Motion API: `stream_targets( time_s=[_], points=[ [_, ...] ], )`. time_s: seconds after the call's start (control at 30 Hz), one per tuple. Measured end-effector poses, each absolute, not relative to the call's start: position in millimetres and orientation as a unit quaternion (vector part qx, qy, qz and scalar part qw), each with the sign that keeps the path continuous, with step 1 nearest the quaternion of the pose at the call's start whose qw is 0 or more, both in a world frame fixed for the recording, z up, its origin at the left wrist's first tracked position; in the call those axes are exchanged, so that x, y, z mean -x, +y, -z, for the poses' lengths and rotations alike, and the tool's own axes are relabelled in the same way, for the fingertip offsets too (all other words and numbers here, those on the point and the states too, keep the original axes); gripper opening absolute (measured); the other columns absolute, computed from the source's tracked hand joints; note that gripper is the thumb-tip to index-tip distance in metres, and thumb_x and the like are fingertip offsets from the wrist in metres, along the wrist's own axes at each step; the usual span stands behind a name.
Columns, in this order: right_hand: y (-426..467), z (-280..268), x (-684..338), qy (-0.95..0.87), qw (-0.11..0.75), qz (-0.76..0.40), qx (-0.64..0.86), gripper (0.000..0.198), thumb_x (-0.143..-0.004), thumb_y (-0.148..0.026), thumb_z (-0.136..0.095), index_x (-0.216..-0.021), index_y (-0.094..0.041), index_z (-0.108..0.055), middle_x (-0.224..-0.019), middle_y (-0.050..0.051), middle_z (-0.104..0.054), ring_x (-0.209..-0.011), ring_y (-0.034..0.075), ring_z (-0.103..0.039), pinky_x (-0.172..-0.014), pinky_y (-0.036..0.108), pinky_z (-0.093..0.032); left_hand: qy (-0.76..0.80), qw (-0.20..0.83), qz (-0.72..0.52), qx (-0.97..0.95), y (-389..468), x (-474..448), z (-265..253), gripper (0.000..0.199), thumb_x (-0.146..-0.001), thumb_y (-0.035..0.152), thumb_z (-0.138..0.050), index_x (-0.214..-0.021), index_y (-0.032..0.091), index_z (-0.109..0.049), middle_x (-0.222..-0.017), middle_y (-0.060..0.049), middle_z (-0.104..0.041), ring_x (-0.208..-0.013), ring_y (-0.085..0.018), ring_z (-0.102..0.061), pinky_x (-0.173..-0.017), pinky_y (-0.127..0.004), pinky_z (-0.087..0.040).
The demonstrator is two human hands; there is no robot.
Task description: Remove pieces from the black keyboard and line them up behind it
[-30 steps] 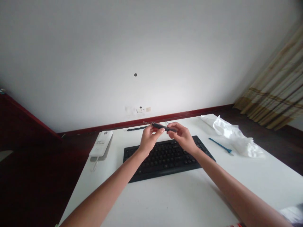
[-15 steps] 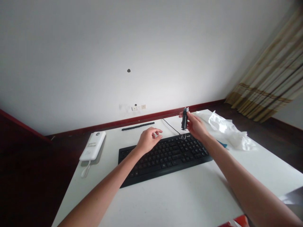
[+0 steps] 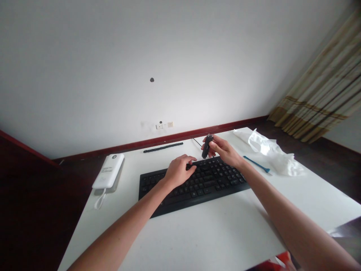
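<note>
My right hand [image 3: 222,149] is closed round a short black keycap puller [image 3: 207,146], held tilted above the back edge of the keyboard. Thin wire shows at its lower end. Below lies the black keyboard [image 3: 197,194], set slantwise on the white table. My left hand [image 3: 179,171] is over the keyboard's back middle, its fingers bent and its thumb apart from the forefinger; nothing shows in its grasp. Whether its fingertips touch the keys I cannot tell.
A row of small black pieces [image 3: 163,147], apparently keycaps, lies behind the keyboard. At left is a white power bank [image 3: 109,171] with a strap. A blue stick-like tool [image 3: 256,164] and crumpled white plastic wrap [image 3: 270,150] lie at right. Something red [image 3: 282,259] is by the front edge.
My right hand has moved left and slightly down with the keycap puller, which is now more tilted. My left hand has shifted slightly right and down. The blue tool has come into fuller view.
</note>
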State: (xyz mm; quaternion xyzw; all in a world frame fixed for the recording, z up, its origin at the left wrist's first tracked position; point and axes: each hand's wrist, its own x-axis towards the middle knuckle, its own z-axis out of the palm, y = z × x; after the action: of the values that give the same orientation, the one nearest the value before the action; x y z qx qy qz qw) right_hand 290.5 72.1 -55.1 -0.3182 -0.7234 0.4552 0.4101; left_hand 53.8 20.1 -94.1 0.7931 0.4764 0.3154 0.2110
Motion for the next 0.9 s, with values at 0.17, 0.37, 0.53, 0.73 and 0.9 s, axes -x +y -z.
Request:
stream_targets(
  time_s=[0.17,0.37,0.53,0.73,0.9],
  points=[
    [67.7,48.9,-292.8,-0.743,0.366,-0.446,0.338,0.037,-0.095,-0.05,-0.065,-0.116,-0.02,-0.065,-0.103,0.009,-0.072,-0.081,0.021,-0.068,-0.072,0.034,-0.056,0.47,0.194,-0.305,-0.805,17.2,-54.8,93.9,0.023,-0.091,0.024,-0.065,-0.112,0.026,-0.074,-0.097,-0.002,-0.07,-0.088,-0.018,-0.067,-0.081,-0.03,-0.053],
    [67.9,41.3,-303.7,-0.765,0.294,-0.465,0.336,0.036,-0.087,-0.045,-0.074,-0.112,-0.02,-0.072,-0.108,0.008,-0.073,-0.091,0.025,-0.07,-0.081,0.039,-0.058,0.463,0.191,-0.309,-0.809,16.9,-55.1,93.0,0.022,-0.091,0.022,-0.065,-0.11,0.025,-0.075,-0.098,-0.002,-0.07,-0.09,-0.018,-0.067,-0.082,-0.03,-0.054],
    [67.5,37.7,-306.1,-0.761,0.28,-0.497,0.31,0.031,-0.088,-0.042,-0.074,-0.109,-0.019,-0.071,-0.105,0.008,-0.072,-0.091,0.024,-0.069,-0.08,0.037,-0.058,0.459,0.187,-0.311,-0.811,17.6,-55.0,94.3,0.022,-0.09,0.022,-0.066,-0.11,0.025,-0.075,-0.098,-0.003,-0.07,-0.09,-0.019,-0.067,-0.083,-0.031,-0.055],
    [68.5,41.2,-302.8,-0.752,0.289,-0.51,0.302,0.03,-0.087,-0.04,-0.075,-0.108,-0.02,-0.071,-0.104,0.007,-0.071,-0.088,0.022,-0.069,-0.078,0.037,-0.058,0.461,0.184,-0.308,-0.812,18.1,-54.7,95.9,0.023,-0.09,0.021,-0.065,-0.11,0.025,-0.075,-0.099,-0.002,-0.07,-0.09,-0.019,-0.068,-0.084,-0.031,-0.055],
    [70.6,42.6,-302.2,-0.743,0.308,-0.497,0.324,0.032,-0.086,-0.042,-0.075,-0.108,-0.019,-0.071,-0.106,0.008,-0.072,-0.087,0.022,-0.069,-0.078,0.038,-0.058,0.459,0.182,-0.307,-0.814,17.9,-54.3,96.2,0.023,-0.091,0.021,-0.065,-0.11,0.026,-0.075,-0.099,-0.003,-0.069,-0.092,-0.019,-0.068,-0.085,-0.031,-0.055]
  ],
)
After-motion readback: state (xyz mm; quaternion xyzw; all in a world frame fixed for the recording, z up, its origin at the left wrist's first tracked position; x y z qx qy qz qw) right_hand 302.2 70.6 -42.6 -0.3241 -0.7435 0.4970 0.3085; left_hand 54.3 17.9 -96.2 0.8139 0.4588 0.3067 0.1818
